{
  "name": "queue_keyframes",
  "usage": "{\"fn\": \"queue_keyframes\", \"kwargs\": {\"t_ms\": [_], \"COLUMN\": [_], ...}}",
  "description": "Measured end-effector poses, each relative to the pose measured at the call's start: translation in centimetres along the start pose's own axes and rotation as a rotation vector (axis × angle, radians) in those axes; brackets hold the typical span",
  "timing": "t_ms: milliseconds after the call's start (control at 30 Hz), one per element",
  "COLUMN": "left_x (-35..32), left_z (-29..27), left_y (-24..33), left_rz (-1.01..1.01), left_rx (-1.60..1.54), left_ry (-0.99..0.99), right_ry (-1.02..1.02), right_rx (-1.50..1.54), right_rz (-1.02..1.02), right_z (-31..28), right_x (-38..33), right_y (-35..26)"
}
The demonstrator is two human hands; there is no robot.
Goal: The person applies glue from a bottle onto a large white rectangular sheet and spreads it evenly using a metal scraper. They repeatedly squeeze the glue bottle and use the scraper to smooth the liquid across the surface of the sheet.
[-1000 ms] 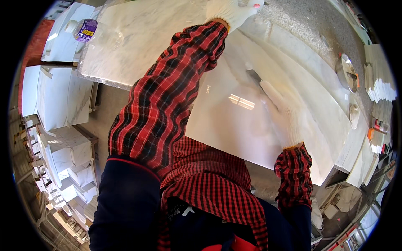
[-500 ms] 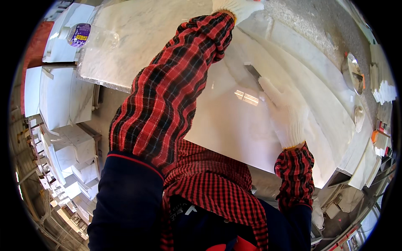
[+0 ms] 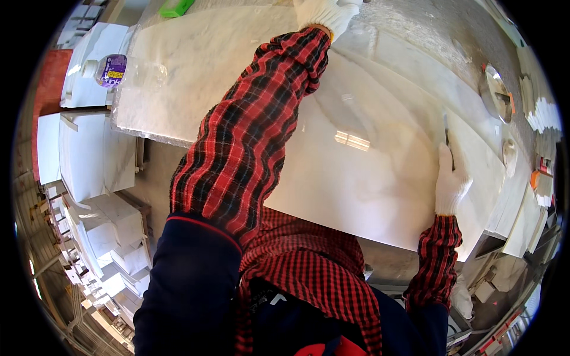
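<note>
A polished white marble slab [image 3: 356, 196] with grey-beige veining lies before me. My right hand [image 3: 454, 181], in a white knit glove, is closed on a thin flat scraper [image 3: 446, 123] near the slab's right side. The scraper's narrow blade points away from me, seen nearly edge-on; its handle is mostly hidden in the glove. My left hand [image 3: 329, 15], gloved too, reaches to the slab's far side at the top edge of the view. Its fingers look spread, though their tips are partly cut off. I see nothing in it.
A clear bottle with a purple label [image 3: 111, 70] lies at the far left. A green block [image 3: 176, 6] sits at the far edge. On the right are a metal bowl [image 3: 494, 95] with a tool in it and a small white object [image 3: 509, 155]. Stone pieces [image 3: 89, 154] are stacked left.
My right hand has moved right and nearer to me with the scraper, whose blade now points more straight ahead. The left hand stays near the far side. The view has shifted slightly.
</note>
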State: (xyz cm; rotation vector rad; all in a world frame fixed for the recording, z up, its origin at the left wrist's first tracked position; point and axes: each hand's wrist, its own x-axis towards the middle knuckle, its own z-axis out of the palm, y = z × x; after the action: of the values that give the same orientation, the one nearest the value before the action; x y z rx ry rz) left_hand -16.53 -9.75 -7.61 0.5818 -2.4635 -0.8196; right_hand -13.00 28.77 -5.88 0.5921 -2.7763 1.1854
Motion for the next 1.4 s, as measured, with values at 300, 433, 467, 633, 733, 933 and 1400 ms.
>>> {"fn": "queue_keyframes", "kwargs": {"t_ms": [300, 433, 467, 633, 733, 933, 1400], "left_x": [-5.5, -12.7, -14.2, -19.1, -20.0, -18.8, -17.0], "left_z": [-7.6, -13.2, -13.9, -16.3, -15.9, -15.0, -13.8], "left_y": [0.0, -0.7, -0.6, 1.9, 2.4, 3.6, 4.3], "left_rz": [0.106, -0.169, -0.198, -0.186, -0.236, -0.347, -0.474], "left_rx": [-0.362, -0.336, -0.254, -0.082, -0.200, -0.144, -0.229], "left_ry": [-0.081, -0.191, -0.242, -0.443, -0.524, -0.674, -0.728], "right_ry": [0.035, 0.051, 0.061, 0.065, 0.061, 0.063, 0.044], "right_rx": [-0.090, -0.083, -0.097, -0.089, -0.066, -0.073, -0.045], "right_rz": [-0.048, -0.033, -0.047, -0.052, -0.051, -0.044, 0.005], "right_z": [0.0, 0.6, 0.7, 0.6, 0.7, 0.7, 0.3], "right_x": [0.3, 0.4, 0.4, 0.5, 0.5, 0.4, 0.4], "right_y": [0.9, 1.0, 1.3, 1.9, 1.7, 1.9, 1.0]}}
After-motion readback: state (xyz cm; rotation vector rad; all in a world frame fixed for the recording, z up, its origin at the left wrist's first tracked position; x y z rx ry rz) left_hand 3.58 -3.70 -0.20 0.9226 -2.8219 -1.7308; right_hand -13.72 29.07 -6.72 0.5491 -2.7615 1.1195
